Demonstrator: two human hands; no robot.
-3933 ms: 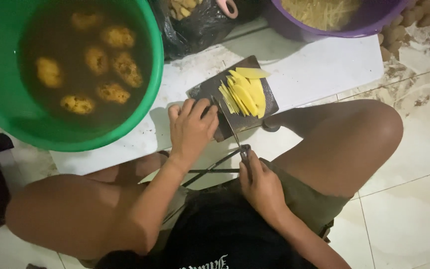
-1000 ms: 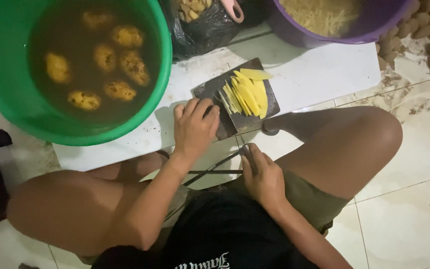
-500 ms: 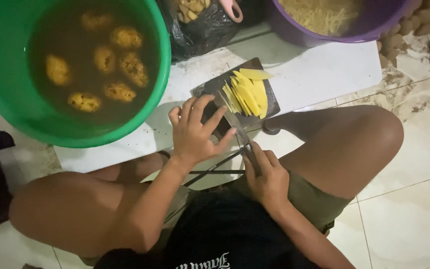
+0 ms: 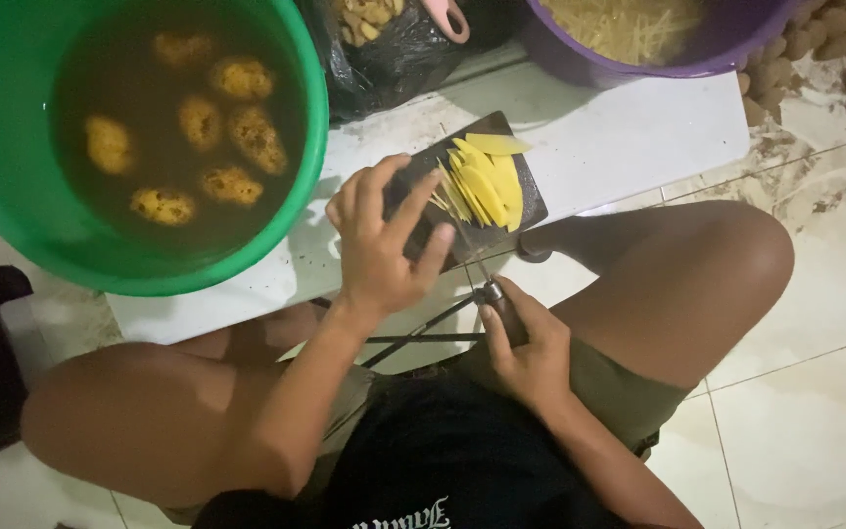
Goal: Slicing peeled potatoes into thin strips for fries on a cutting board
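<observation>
- right hand (image 4: 526, 348) is clenched round the handle of a knife (image 4: 490, 290), blade running forward onto the dark cutting board (image 4: 421, 165); the grip sits low, by the lap, probably so the blade comes at the slices from the near side
- left hand (image 4: 381, 243) is spread flat, fingers splayed over the near-left part of the board, touching its surface right beside the yellow slices (image 4: 487, 186); it isn't gripping anything, looks more like it's pinning the board down and keeping the stack from sliding
- the slices lie fanned in an overlapping pile on the board's right half, stacked like that i guess so one pass cuts several; a few thin strips lie at their left edge
- the board rests on a white sheet (image 4: 638, 132) on the tiled floor, between the person's bent knees, so everything's within reach
- green tub (image 4: 310, 108) of murky water with peeled tubers sits to the left
- purple basin (image 4: 736, 49) of thin yellow strips sits top right; black bag (image 4: 394, 69) of scraps between them
</observation>
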